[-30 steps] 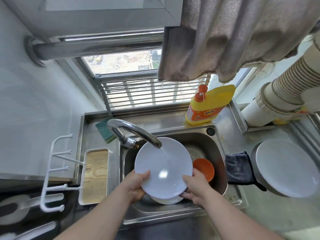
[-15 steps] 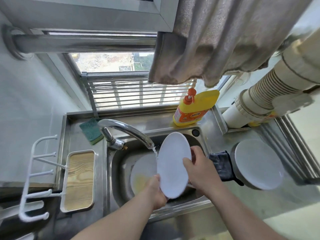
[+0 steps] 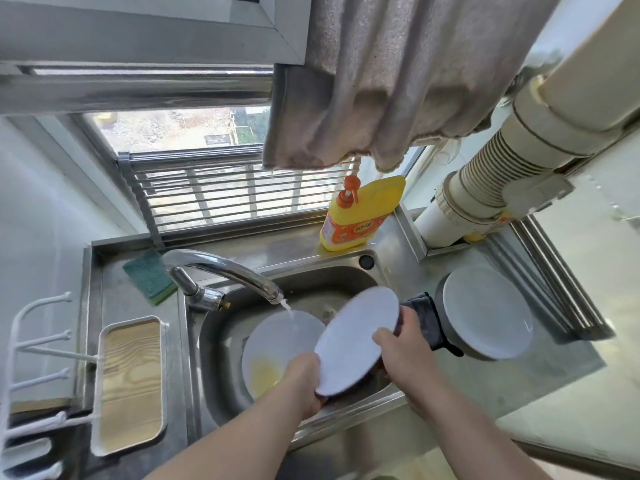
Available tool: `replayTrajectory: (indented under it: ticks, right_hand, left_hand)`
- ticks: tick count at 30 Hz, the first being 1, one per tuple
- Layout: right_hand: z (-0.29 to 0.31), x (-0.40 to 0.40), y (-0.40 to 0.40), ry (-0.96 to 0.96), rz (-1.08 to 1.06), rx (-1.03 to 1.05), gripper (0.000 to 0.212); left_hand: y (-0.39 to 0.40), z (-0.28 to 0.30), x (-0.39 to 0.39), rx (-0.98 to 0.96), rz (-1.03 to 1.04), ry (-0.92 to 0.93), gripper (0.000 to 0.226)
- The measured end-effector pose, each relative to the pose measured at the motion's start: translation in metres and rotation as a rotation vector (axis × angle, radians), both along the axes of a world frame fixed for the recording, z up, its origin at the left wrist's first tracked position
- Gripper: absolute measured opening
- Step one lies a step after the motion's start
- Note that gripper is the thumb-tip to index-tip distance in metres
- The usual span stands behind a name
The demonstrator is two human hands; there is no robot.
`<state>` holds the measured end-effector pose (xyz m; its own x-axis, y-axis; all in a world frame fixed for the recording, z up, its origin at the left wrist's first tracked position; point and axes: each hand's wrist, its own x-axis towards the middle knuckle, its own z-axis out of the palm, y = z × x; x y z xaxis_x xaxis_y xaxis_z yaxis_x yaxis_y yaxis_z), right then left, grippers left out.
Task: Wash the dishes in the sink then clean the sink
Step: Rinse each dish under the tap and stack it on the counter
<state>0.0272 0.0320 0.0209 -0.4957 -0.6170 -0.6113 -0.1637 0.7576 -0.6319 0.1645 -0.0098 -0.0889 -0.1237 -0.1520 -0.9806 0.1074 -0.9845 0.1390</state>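
Over the sink [image 3: 221, 344] we hold a white plate [image 3: 356, 341] tilted on edge, clear of the running water. Our left hand [image 3: 301, 382] has its fingers curled around the plate's lower rim, and our right hand [image 3: 405, 351] grips the upper right rim, fingers wrapped behind it. Both hands have a firm hold, so the plate hangs between them above the basin.

Below it, a second white plate [image 3: 277, 344] lies in the sink with yellow residue near its lower edge; the stream from the faucet [image 3: 225, 268] falls onto it. We judge that the plate in our hands is rinsed and ready to travel right, to the stack of clean plates [image 3: 485, 313] on the steel table [image 3: 519, 375].

To do this well, we keep the plate tilted a moment over the basin so the water drips off there. A wet plate is slippery, so we keep thumbs on the face and fingers behind the rim. We pass above the dark cloth [image 3: 426, 320] on the sink's right edge, and we set the plate down flat and gently on the stack so nothing chips or slides.

The green sponge [image 3: 149, 275] and the yellow detergent bottle [image 3: 360, 216] wait behind the faucet for the dirty plate.
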Motion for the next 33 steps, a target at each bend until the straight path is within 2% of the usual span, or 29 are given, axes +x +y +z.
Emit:
replayTrajectory:
  ticks: [2,5,8,12,14,16,19,22,24,26,30,33]
  right_hand:
    - [-0.003,0.000,0.004,-0.017,0.030,0.015,0.059]
    - [-0.011,-0.006,0.010,-0.029,-0.077,0.041,0.062]
    - [-0.001,-0.006,0.012,-0.071,0.053,-0.001,0.064]
    - [-0.009,-0.024,0.015,-0.084,0.050,-0.005,0.067]
    - [-0.010,-0.036,0.015,-0.117,0.128,-0.032,0.061]
    - [-0.012,-0.053,0.016,-0.140,0.077,-0.035,0.053]
    - [-0.024,-0.097,0.026,-0.144,-0.019,-0.031,0.047]
    - [-0.055,-0.158,0.044,-0.034,-0.081,-0.075,0.039]
    - [-0.086,-0.208,0.059,0.041,-0.097,-0.078,0.035]
    - [-0.092,-0.249,0.069,0.122,-0.126,-0.048,0.029]
    - [-0.071,-0.308,0.066,0.222,-0.146,0.051,0.035]
    - [-0.076,-0.342,0.065,0.288,-0.057,0.145,0.041]
  left_hand:
    - [-0.001,-0.001,0.000,-0.055,-0.036,0.000,0.023]
    - [0.004,-0.005,0.002,0.025,-0.079,-0.004,0.024]
    - [0.001,0.000,-0.002,-0.080,-0.038,0.013,0.024]
    - [0.002,-0.005,-0.011,-0.047,0.058,-0.003,0.027]
    - [-0.004,-0.008,-0.016,-0.129,0.106,-0.024,0.028]
    - [-0.012,-0.002,-0.023,-0.187,0.106,-0.083,0.029]
    - [-0.019,0.012,-0.044,-0.250,0.021,-0.060,0.025]
    - [-0.029,0.025,-0.084,-0.376,-0.109,-0.023,0.025]
    - [-0.033,0.028,-0.116,-0.463,-0.249,0.004,0.024]
    - [-0.036,0.030,-0.155,-0.569,-0.432,0.017,0.027]
    - [-0.041,0.021,-0.231,-0.910,-0.888,-0.205,0.035]
    - [-0.041,0.011,-0.271,-0.984,-1.043,-0.341,0.051]
